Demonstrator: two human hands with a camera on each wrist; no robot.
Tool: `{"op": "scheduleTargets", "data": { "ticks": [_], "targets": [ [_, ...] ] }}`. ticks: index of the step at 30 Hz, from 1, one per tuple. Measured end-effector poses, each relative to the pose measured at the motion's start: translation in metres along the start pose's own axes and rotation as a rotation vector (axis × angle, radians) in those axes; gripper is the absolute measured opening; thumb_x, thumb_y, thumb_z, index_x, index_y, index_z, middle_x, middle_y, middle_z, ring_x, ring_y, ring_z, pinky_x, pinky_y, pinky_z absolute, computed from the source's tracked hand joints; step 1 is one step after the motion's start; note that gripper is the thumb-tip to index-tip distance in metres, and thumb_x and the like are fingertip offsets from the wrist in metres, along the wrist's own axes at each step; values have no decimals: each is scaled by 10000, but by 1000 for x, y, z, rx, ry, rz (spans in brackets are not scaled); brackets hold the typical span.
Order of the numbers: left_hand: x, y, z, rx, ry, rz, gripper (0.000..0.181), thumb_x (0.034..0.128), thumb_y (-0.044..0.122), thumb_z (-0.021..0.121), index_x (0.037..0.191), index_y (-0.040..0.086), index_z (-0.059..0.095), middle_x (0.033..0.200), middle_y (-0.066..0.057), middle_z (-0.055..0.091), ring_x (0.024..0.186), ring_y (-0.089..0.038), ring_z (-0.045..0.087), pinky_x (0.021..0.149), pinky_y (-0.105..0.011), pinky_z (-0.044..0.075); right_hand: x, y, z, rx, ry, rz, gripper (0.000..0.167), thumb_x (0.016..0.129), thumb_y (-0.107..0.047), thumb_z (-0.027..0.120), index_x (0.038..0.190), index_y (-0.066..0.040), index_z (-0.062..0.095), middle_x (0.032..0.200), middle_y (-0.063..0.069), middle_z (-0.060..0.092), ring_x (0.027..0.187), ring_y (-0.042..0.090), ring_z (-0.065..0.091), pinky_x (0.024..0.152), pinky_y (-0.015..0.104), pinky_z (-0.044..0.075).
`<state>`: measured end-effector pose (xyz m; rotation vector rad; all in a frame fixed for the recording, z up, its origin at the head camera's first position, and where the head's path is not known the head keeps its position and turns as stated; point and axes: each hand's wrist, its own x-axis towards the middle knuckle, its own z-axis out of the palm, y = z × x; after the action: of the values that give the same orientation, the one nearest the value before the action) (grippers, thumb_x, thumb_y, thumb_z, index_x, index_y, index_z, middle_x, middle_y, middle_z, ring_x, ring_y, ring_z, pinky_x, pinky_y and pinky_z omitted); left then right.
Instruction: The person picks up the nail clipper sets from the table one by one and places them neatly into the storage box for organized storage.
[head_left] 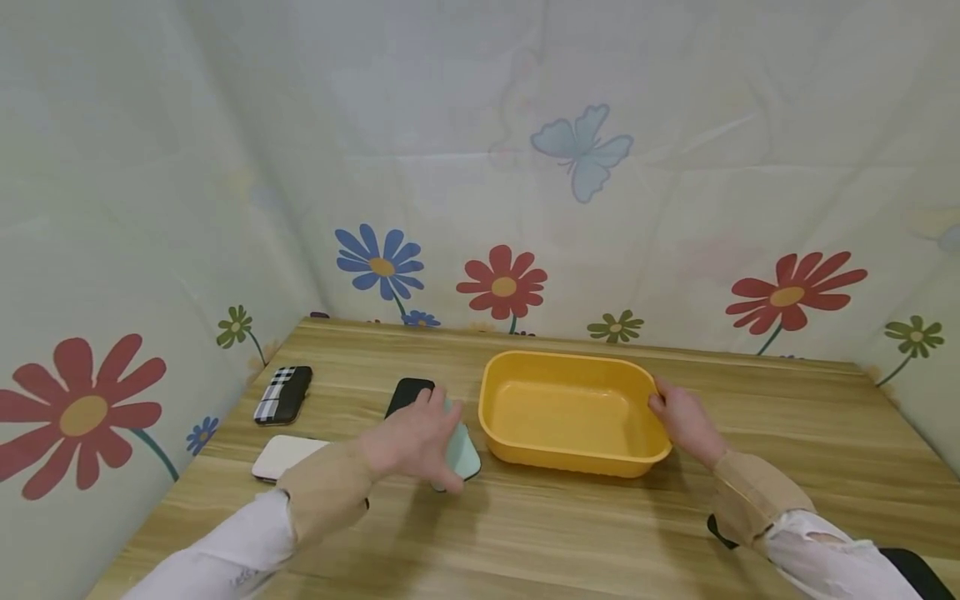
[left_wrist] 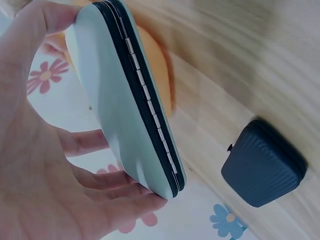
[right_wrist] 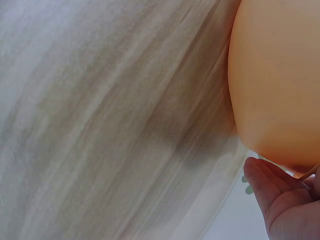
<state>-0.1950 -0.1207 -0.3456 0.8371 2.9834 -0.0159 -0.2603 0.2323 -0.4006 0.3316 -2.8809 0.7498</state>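
My left hand (head_left: 412, 437) holds a pale mint glasses case (head_left: 463, 454) between the thumb and the fingers, just left of a yellow plastic basin (head_left: 570, 417). In the left wrist view the case is tilted, with its metal hinge and dark edge toward the camera. A ribbed black case (left_wrist: 265, 165) lies on the table beyond that hand. My right hand (head_left: 686, 421) grips the basin's right rim, thumb over the edge. The right wrist view has only part of this hand and the basin's outer wall. Inside the basin nothing is seen.
A white case (head_left: 288, 454), partly behind the left forearm, and a case with black-and-white plaid (head_left: 283, 396) lie at the left of the wooden table (head_left: 555, 533). Behind and to the left hangs a flower-print curtain (head_left: 450, 167), close to the table's far edge.
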Motion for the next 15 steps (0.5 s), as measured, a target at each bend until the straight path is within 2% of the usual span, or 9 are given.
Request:
{"op": "scheduleTargets", "data": {
  "ticks": [10, 15],
  "targets": [
    [13, -1, -16, -9, -124, -5, 728, 559, 503, 692, 1103, 86, 447, 1015, -101, 428, 881, -229, 401, 659, -297, 418, -1, 1, -1, 11, -7, -4, 246, 880, -29, 422, 1056, 129, 489, 689, 131, 527, 578, 188, 461, 532, 281, 387],
    [18, -3, -18, -21, -155, -7, 739, 569, 487, 695, 1134, 90, 430, 1044, -102, 414, 907, -234, 395, 629, -287, 428, -1, 0, -2, 3, -2, -8, 223, 874, -24, 423, 1027, 119, 500, 668, 116, 515, 570, 185, 456, 526, 277, 378]
  ]
}}
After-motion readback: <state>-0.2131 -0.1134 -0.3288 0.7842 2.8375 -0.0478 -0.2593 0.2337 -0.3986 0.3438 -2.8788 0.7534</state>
